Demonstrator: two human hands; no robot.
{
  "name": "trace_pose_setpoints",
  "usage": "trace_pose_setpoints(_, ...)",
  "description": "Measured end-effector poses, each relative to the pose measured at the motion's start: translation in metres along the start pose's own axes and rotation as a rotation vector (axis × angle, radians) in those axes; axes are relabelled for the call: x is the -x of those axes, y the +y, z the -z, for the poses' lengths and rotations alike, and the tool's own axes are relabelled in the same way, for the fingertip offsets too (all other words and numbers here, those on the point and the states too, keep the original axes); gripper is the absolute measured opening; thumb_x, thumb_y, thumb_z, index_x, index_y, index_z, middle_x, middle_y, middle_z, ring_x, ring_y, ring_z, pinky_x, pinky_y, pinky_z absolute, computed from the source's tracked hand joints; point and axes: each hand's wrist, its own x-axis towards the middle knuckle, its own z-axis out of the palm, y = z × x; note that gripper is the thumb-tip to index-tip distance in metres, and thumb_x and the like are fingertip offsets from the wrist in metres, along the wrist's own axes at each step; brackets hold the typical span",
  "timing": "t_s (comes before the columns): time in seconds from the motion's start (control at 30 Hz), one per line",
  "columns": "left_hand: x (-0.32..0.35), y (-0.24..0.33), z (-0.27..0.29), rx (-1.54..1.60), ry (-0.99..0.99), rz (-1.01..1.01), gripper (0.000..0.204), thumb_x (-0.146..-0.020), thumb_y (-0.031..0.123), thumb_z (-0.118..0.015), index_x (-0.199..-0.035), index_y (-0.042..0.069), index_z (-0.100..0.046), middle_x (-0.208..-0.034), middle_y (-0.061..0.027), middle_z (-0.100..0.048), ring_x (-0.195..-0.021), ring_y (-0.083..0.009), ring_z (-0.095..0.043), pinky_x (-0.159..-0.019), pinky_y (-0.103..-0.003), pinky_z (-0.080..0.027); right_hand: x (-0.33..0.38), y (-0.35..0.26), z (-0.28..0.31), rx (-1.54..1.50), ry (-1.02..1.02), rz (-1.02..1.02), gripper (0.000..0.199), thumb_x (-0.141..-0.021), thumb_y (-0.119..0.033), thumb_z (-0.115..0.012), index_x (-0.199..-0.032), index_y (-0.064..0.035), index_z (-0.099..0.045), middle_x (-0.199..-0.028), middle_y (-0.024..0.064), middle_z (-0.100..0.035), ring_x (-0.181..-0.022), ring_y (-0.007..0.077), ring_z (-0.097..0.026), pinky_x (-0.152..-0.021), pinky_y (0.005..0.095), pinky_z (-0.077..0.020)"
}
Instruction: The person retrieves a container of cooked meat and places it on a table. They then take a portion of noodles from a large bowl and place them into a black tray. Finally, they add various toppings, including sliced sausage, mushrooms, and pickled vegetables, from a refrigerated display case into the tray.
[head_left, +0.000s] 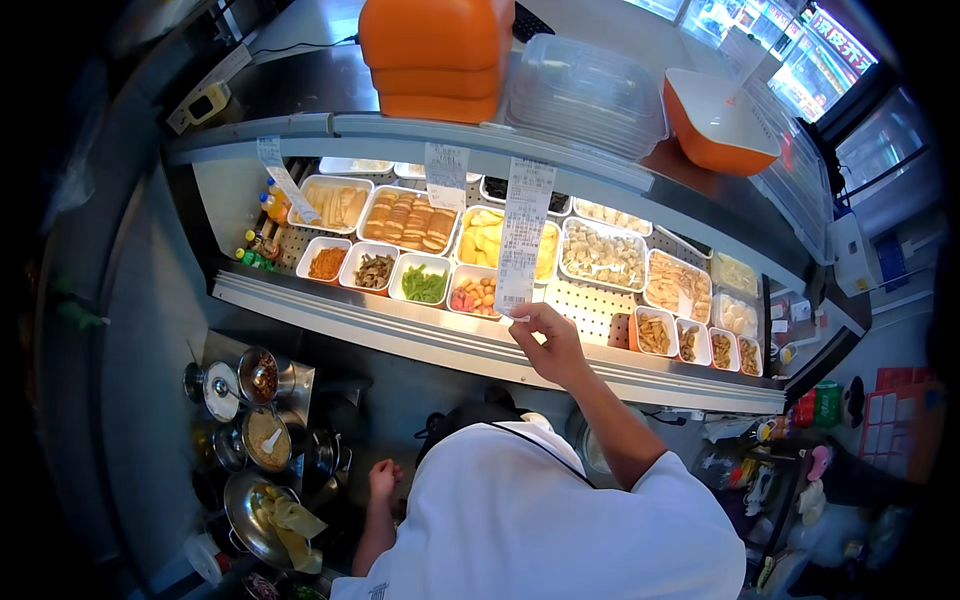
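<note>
My right hand [545, 338] pinches the lower end of a long white paper receipt [524, 240] between thumb and fingertips. The receipt hangs from the upper edge of a lit food display case [420, 325], in front of the trays. Low at my left side hangs my left hand [383, 478], its fingers loosely curled and nothing visible in them. Near the receipt are trays of yellow slices [482, 238], small round reddish-yellow pieces [472, 295] and green vegetable [424, 284]. Two more receipts, one left [282, 172] and one nearer the middle [446, 175], hang from the same edge.
On top of the case stand stacked orange bowls [435, 65], clear plastic containers [588, 95] and an orange-and-white bowl [720, 120]. At my lower left are several metal pots, including a large pan [245, 520]. Bottles and bags crowd the lower right.
</note>
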Motion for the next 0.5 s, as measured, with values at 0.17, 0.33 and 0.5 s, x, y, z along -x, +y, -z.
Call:
trace_pose_setpoints(0.17,-0.006,-0.012,0.012,-0.020,0.027,0.004,0.025,-0.106,0.030,-0.061,-0.118,0.008,-0.063,-0.092,-0.0045,-0.070,-0.073,-0.0159,-0.066,-0.061,-0.034,-0.052,-0.003,-0.001,-0.005,0.024,0.001,-0.001,0.021,-0.094,-0.007,-0.073,-0.114,-0.0047,-0.067,-0.090,0.0104,-0.075,-0.082,0.0181,-0.075,-0.076,0.0303,-0.0571)
trace_pose_setpoints(0.33,0.002,-0.033,0.038,-0.168,-0.012,-0.003,0.025,-0.106,0.029,-0.061,-0.113,0.006,-0.064,-0.088,-0.0060,-0.068,-0.068,-0.0165,-0.064,-0.053,-0.032,-0.050,-0.001,0.014,-0.007,-0.003,0.027,-0.047,0.019,-0.094,-0.007,-0.073,-0.111,-0.0038,-0.068,-0.093,0.0092,-0.074,-0.085,0.0164,-0.074,-0.079,0.0304,-0.0582)
trace_pose_setpoints(0.5,0.026,-0.032,0.055,-0.246,-0.022,0.063,0.022,-0.107,0.026,-0.056,-0.111,0.005,-0.063,-0.083,-0.0054,-0.064,-0.064,-0.0169,-0.062,-0.047,-0.032,-0.046,-0.002,0.020,-0.009,-0.015,-0.009,-0.101,0.018,-0.093,-0.005,-0.073,-0.110,-0.0032,-0.068,-0.100,0.0067,-0.073,-0.089,0.0134,-0.071,-0.080,0.0293,-0.0590)
